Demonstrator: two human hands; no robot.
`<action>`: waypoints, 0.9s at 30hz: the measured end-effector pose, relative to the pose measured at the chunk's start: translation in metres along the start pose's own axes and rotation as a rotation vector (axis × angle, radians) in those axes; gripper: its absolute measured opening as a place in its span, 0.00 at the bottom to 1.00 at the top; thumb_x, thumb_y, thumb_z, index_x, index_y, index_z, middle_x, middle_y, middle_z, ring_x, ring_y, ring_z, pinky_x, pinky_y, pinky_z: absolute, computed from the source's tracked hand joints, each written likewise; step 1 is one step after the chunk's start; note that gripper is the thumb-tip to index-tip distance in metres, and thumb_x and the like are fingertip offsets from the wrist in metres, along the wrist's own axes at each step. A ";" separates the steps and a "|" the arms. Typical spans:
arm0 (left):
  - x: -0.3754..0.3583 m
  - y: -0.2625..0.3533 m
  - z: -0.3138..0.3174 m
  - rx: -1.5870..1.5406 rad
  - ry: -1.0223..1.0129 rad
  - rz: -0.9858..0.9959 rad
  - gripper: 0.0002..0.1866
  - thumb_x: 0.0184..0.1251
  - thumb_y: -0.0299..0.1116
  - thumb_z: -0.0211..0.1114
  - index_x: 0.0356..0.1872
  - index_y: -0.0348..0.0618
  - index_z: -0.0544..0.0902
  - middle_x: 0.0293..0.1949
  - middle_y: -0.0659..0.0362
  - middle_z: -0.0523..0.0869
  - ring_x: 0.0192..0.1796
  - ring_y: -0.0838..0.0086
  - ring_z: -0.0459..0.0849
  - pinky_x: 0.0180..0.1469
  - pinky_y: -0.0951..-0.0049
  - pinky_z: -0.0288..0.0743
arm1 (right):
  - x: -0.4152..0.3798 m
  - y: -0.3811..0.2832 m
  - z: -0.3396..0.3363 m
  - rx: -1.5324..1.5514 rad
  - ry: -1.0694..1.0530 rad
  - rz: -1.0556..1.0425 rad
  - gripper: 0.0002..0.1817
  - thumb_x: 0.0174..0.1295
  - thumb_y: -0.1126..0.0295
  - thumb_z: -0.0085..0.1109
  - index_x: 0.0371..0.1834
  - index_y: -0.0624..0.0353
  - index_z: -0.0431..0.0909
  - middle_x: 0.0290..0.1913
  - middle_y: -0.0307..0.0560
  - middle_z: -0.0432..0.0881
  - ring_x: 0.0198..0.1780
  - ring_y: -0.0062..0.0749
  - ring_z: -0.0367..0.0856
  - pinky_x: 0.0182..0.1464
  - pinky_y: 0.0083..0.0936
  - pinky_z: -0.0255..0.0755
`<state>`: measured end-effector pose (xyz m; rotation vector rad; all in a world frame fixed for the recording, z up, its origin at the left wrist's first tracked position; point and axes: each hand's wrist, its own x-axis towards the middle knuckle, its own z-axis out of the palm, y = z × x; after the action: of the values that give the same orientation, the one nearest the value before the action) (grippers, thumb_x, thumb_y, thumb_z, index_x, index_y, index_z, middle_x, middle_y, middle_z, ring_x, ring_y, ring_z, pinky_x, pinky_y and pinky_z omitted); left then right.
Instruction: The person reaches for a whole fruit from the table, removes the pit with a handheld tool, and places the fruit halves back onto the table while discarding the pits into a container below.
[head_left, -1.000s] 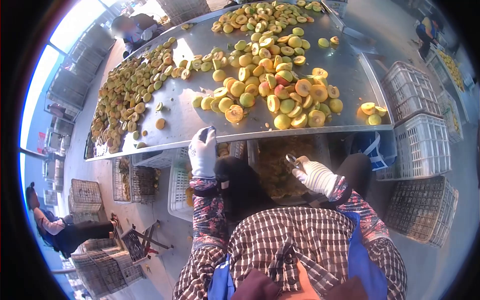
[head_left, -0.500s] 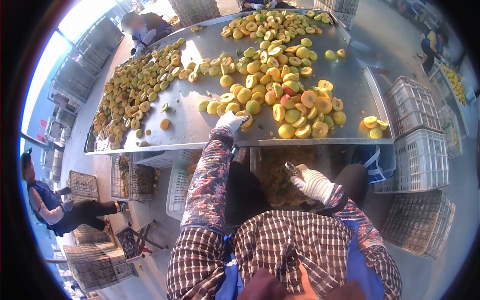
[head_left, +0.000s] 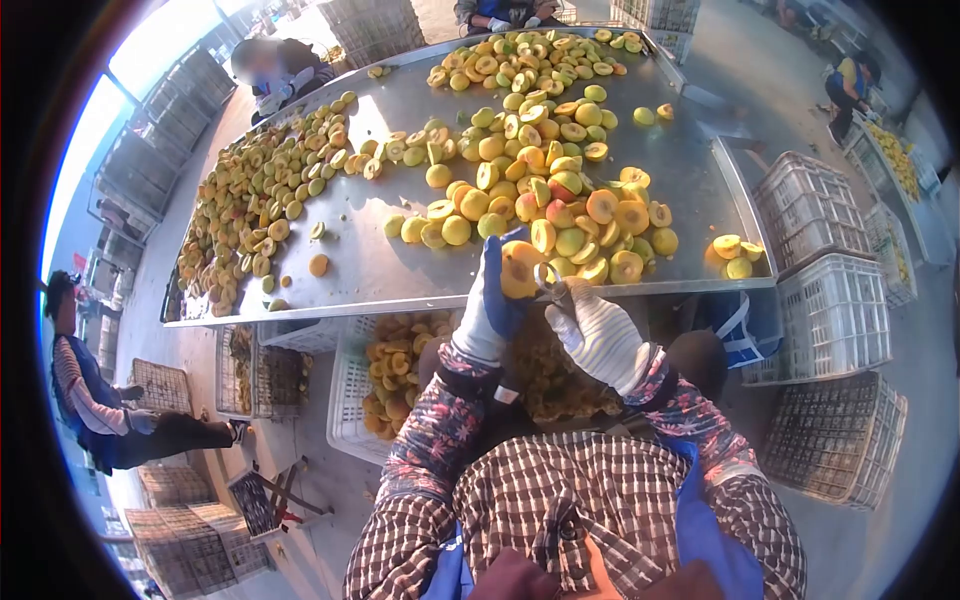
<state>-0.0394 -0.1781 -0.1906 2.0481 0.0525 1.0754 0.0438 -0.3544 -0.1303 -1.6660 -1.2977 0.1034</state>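
Observation:
My left hand, in a white and blue glove, is closed around a peach half just over the table's near edge. The fruit's orange cut face is turned up toward me. My right hand, in a striped white glove, grips a small metal ring-shaped pitting tool. Its loop is right at the right side of the peach half. Beyond both hands, a heap of yellow peach halves lies on the metal table. My right palm hides the tool's handle.
A larger spread of peach halves covers the table's left side. Below the edge stands a white crate holding more halves. Stacked plastic crates are at the right. Co-workers sit at the far side, and another person is at the left.
My left hand has come back from the heap to the table edge with a peach half. My right hand has risen from below the edge, bringing the pitting tool beside the fruit.

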 end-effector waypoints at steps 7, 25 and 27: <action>0.012 0.044 0.003 0.049 0.004 -0.177 0.29 0.58 0.25 0.66 0.62 0.35 0.71 0.55 0.46 0.79 0.57 0.51 0.79 0.61 0.60 0.73 | 0.002 -0.005 0.008 -0.267 -0.085 0.077 0.22 0.67 0.65 0.59 0.55 0.72 0.66 0.23 0.60 0.81 0.27 0.58 0.82 0.28 0.50 0.74; 0.012 0.056 -0.005 -0.111 0.017 -0.434 0.29 0.85 0.48 0.37 0.45 0.35 0.82 0.36 0.57 0.87 0.39 0.74 0.82 0.51 0.73 0.75 | -0.015 -0.007 0.020 -0.379 -0.277 0.076 0.16 0.70 0.63 0.49 0.48 0.67 0.71 0.29 0.63 0.81 0.31 0.60 0.81 0.32 0.50 0.76; 0.016 0.060 -0.011 -0.219 -0.100 -0.593 0.29 0.85 0.48 0.38 0.42 0.35 0.84 0.30 0.56 0.87 0.32 0.72 0.81 0.43 0.72 0.77 | -0.016 -0.008 0.018 -0.407 -0.319 0.117 0.17 0.70 0.63 0.49 0.49 0.69 0.70 0.30 0.63 0.81 0.31 0.60 0.81 0.33 0.50 0.76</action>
<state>-0.0552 -0.2058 -0.1361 1.7212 0.4424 0.5783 0.0212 -0.3558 -0.1413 -2.1388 -1.5309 0.1909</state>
